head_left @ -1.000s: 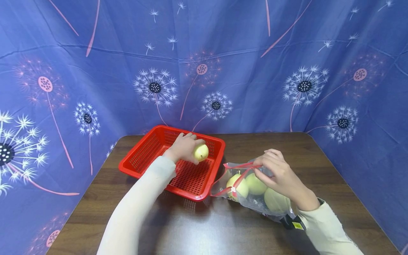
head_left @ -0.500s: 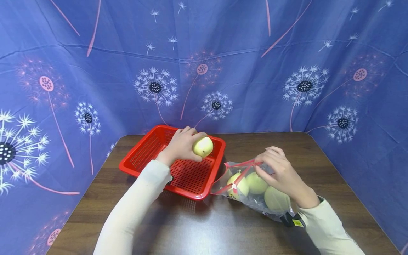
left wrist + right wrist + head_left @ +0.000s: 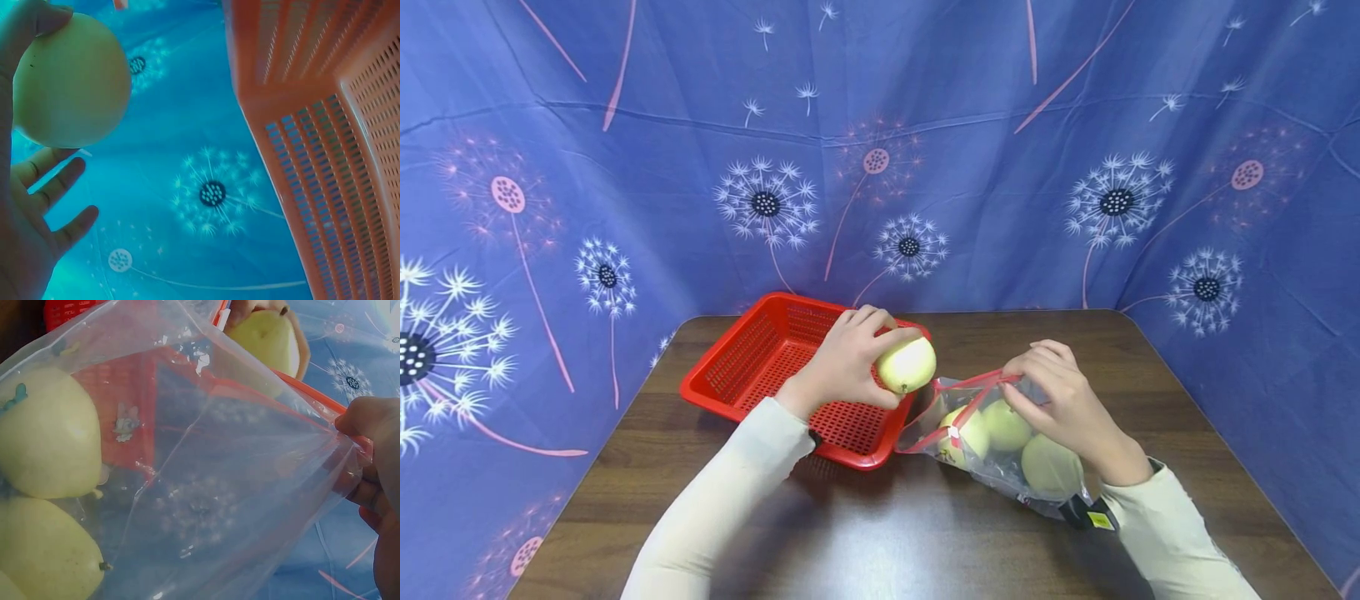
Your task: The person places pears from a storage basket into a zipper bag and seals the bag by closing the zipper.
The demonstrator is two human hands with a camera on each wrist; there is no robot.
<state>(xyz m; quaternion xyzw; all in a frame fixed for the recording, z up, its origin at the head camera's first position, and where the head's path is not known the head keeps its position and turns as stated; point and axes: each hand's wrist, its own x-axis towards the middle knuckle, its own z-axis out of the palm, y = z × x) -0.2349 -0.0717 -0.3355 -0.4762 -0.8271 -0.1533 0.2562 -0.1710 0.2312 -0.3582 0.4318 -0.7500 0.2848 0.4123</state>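
Observation:
A pale yellow-green pear (image 3: 906, 364) is gripped in my left hand (image 3: 850, 358), over the right end of the red plastic basket (image 3: 721, 379). In the left wrist view my thumb and fingers hold that pear (image 3: 75, 81), with the other fingers spread below it. My right hand (image 3: 1063, 400) pinches the red-edged mouth of a clear plastic bag (image 3: 1000, 479) and lifts it. The bag lies on its side, its mouth facing the basket. Several pears (image 3: 1051, 467) are inside. In the right wrist view, thumb and fingers pinch the bag's corner (image 3: 350, 437).
The basket stands at the back left of the brown wooden table (image 3: 865, 533), its right front corner close beside the bag's mouth. A blue cloth (image 3: 1000, 183) with dandelion prints hangs behind and along both sides. A black wrist strap (image 3: 1078, 512) shows by the right sleeve.
My left hand has carried the pear rightward, from over the basket's middle to its right rim near the bag. The right hand keeps its pinch, with the bag's mouth slightly raised.

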